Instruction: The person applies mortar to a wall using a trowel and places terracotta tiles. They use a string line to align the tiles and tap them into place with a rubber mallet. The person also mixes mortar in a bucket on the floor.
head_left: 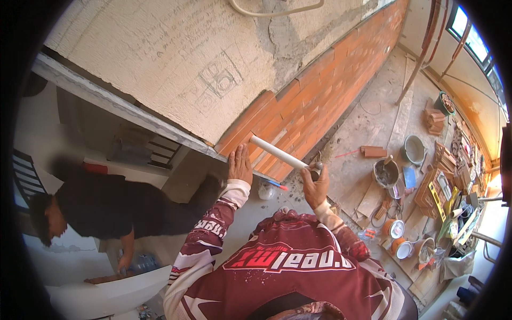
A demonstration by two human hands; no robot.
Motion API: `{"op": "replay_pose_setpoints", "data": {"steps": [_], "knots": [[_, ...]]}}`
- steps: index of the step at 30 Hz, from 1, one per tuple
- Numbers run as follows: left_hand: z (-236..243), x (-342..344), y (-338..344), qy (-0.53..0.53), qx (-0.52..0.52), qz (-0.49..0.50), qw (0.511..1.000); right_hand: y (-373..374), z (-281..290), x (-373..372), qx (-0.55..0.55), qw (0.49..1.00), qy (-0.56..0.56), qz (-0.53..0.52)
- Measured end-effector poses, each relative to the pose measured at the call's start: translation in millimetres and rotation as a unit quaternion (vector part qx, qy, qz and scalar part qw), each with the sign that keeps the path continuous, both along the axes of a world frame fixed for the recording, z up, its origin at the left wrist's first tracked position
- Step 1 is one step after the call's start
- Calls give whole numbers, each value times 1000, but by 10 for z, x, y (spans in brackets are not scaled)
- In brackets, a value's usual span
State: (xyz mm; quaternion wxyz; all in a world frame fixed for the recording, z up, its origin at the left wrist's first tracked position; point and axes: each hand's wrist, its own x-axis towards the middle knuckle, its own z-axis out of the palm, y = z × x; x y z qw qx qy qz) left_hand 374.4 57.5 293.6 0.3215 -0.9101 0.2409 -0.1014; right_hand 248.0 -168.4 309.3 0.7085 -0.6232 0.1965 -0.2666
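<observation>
My left hand (240,164) lies with its fingers stretched out against the lower left end of the orange brick-tile facing (298,114) on the wall. My right hand (316,186) is wrapped round one end of a white pipe (280,153). The far end of the pipe meets the tile surface just right of my left fingertips. Whether it presses on the tile or only touches it, I cannot tell. Above the tiles, bare beige plaster (160,58) carries pencil sketches and handwriting.
At left, a person in dark clothes (122,205) bends beyond the wall's edge (122,104). On the right floor stand a mortar bucket (385,173), a grey bucket (413,149), stacked tiles (373,151), a yellow level (436,200) and paint pails (394,228). A copper-coloured pole (416,74) rises behind.
</observation>
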Motion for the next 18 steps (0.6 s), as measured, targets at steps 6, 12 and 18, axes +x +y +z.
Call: {"op": "replay_pose_setpoints", "data": {"steps": [6, 12, 18], "knots": [[-25, 2, 31, 15, 3, 8, 1000, -8, 40, -109, 36, 999, 32, 7], [21, -1, 21, -2, -8, -28, 1000, 30, -85, 25, -44, 999, 25, -10], [-25, -154, 191, 50, -105, -35, 993, 42, 116, -252, 27, 998, 52, -1]]}}
